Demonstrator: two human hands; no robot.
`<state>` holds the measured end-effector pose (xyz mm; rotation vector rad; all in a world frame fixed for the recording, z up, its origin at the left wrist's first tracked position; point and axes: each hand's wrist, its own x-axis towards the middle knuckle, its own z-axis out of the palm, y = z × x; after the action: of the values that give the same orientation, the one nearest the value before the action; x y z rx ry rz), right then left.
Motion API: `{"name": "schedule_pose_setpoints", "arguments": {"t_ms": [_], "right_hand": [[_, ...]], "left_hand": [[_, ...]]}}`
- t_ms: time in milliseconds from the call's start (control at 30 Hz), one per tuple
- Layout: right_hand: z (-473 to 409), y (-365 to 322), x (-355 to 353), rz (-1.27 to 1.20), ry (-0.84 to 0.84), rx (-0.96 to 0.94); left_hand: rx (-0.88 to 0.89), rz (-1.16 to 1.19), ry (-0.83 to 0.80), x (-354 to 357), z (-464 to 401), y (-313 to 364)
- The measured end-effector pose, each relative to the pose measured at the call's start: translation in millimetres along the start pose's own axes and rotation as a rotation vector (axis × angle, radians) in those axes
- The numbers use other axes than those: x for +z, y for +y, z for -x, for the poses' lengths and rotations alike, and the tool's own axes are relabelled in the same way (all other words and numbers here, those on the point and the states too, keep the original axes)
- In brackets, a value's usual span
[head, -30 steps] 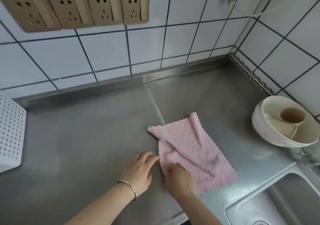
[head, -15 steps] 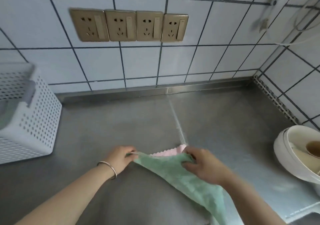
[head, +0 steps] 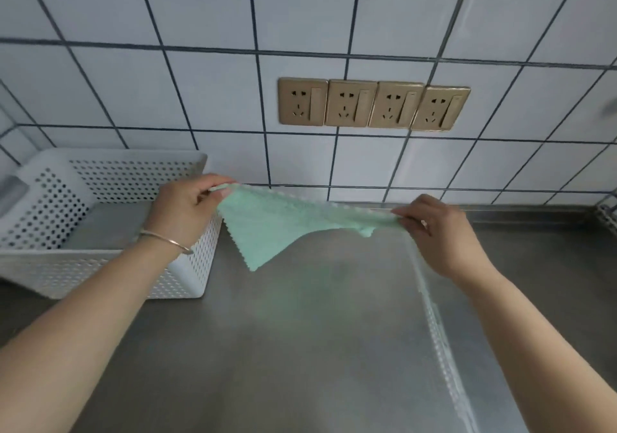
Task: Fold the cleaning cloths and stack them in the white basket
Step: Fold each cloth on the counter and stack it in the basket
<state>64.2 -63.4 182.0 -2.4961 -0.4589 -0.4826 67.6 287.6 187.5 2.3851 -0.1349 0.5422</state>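
Note:
A mint-green cleaning cloth (head: 280, 229) with a scalloped edge hangs in the air above the steel counter, stretched between both hands. My left hand (head: 187, 209) pinches its left corner, right beside the white basket (head: 187, 285). My right hand (head: 440, 229) pinches the right corner. A lower corner of the cloth droops toward the counter. The perforated white basket stands at the left on the counter; its steel-grey floor shows and no cloth is visible inside.
The steel counter (head: 317, 349) spreads below the hands, with a raised seam (head: 434, 315) running toward me on the right. A row of gold wall sockets (head: 374, 105) sits on the tiled wall behind. A grey object (head: 10, 192) shows at the basket's far left.
The cloth lay flat, pink side up, on the counter; both hands took its corners, lifted it and carried it left toward the basket. The view swung left and up; bowl and sink left view.

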Motion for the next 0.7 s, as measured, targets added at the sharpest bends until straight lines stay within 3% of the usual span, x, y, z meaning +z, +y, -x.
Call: {"name": "schedule_pose_setpoints", "arguments": {"t_ms": [233,400,600,700], "right_hand": [[86.2,20.4,58.5,0.071,-0.246,0.044],[148.7,27.5,100.5,0.125,-0.647,0.258],[169.2,23.2,111.6,0.257,-1.177,0.235],[155.9,32.8,112.8,0.081,-1.405,0.404]], "left_hand": [[-0.002,0.032,-0.234,40.1,133.7,-61.4],[-0.115,-0.051,-0.51,76.4,200.6,-108.6],[-0.171,-0.231,-1.138,80.7,223.7,-105.3],[-0.419,-0.045,-1.056,79.7,207.8,-96.2]]}}
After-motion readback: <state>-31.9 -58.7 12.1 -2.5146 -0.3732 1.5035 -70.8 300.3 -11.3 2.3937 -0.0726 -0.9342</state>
